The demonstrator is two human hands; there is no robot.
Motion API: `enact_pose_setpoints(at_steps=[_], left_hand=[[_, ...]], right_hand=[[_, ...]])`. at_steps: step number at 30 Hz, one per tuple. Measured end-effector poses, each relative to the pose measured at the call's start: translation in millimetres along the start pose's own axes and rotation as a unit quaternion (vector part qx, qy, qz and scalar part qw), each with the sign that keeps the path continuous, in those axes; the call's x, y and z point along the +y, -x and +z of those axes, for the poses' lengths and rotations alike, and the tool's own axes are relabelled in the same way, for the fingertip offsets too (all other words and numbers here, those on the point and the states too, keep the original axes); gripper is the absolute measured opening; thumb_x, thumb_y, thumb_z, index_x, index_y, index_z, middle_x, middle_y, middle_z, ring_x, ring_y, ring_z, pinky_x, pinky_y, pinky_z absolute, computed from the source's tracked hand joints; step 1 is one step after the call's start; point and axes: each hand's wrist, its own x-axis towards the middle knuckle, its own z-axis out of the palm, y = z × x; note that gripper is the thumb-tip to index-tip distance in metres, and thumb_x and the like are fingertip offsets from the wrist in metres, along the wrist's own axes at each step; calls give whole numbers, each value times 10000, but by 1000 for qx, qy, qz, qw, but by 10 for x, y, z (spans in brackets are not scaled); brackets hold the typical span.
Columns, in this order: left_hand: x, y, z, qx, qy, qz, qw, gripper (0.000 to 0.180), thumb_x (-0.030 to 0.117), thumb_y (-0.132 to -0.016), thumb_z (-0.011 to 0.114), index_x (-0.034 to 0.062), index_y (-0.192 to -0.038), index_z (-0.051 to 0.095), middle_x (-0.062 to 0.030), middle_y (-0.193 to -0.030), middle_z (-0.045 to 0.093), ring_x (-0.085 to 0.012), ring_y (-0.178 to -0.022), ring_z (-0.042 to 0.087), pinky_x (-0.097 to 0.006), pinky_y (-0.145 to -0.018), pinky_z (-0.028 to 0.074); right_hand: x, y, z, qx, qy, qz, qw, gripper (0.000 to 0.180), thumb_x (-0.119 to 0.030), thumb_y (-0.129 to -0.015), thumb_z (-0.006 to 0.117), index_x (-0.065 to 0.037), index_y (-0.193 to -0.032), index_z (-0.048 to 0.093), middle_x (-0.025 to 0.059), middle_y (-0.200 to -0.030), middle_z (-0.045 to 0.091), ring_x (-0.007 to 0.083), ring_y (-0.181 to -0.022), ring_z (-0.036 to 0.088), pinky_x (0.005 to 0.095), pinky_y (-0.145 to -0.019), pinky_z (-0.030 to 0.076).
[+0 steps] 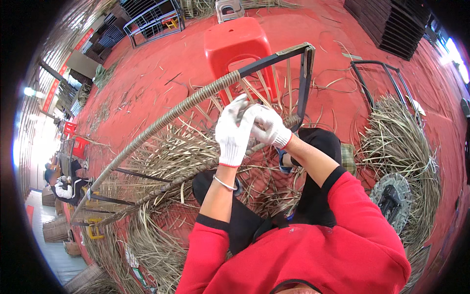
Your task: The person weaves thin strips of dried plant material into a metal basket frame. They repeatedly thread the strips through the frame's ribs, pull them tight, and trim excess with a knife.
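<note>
In white knit gloves, my left hand (232, 131) and my right hand (269, 126) meet over a long dark metal frame (305, 81). The fingers of both are bent and pressed together; what they pinch, if anything, is hidden by the gloves. Tan woven-fibre strips (255, 91) stretch across the frame just beyond my fingers. Its far bar is wound tightly with a strip wrapping (169, 117), which stops short of the corner and leaves dark metal bare. The near bar (196, 177), wrapped too, passes below my wrists.
A red plastic stool (238, 41) stands just beyond the frame. Loose strips (161, 250) lie at the left, and a large bundle (404, 142) lies at the right beside a round grey base (391, 201). Dark stacked panels (389, 27) stand far right. Another person (66, 186) sits far left.
</note>
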Motion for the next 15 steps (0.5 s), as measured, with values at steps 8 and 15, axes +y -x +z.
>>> enact_pose_setpoints(at_steps=[8, 15], left_hand=[[-318, -272, 37, -101, -6, -48, 994, 147, 72, -952, 708, -2, -1071, 753, -61, -954, 776, -115, -868, 711, -267, -802, 563], [-866, -158, 38, -61, -117, -20, 991, 190, 117, -939, 738, -34, -1055, 746, -45, -886, 773, -83, -786, 684, -232, -742, 532]], right_hand=[[182, 114, -122, -168, 172, -117, 963, 236, -106, -751, 753, -57, -966, 671, 138, -1035, 643, 356, -989, 652, 466, -897, 522], [-477, 805, -219, 32, 311, 112, 943, 320, -137, -769, 759, -73, -1074, 685, 129, -1269, 633, 369, -1181, 616, 463, -1002, 503]])
